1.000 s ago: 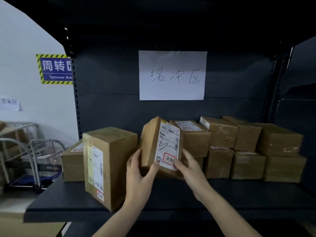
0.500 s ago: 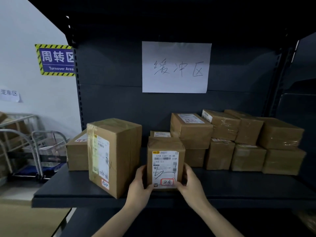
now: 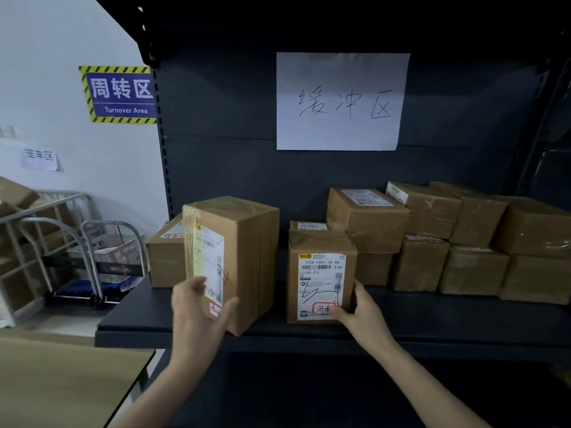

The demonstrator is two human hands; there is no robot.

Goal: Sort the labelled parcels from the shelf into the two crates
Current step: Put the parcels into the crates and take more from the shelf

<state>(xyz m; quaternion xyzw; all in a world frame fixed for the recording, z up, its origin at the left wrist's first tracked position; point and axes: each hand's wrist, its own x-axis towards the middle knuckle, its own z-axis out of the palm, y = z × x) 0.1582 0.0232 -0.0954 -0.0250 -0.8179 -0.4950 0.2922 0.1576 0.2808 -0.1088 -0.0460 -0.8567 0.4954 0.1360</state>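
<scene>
Head | left hand (image 3: 197, 307) spread against tall parcel (image 3: 247, 257) | right hand (image 3: 363, 310) pinches small parcel (image 3: 321, 273) | risk: loose left hold, may topple forward

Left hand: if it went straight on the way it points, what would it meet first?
The tall parcel: the left hand points forward at the lower part of its labelled face, with nothing between them. It may already be touching; depth is unclear.
</scene>
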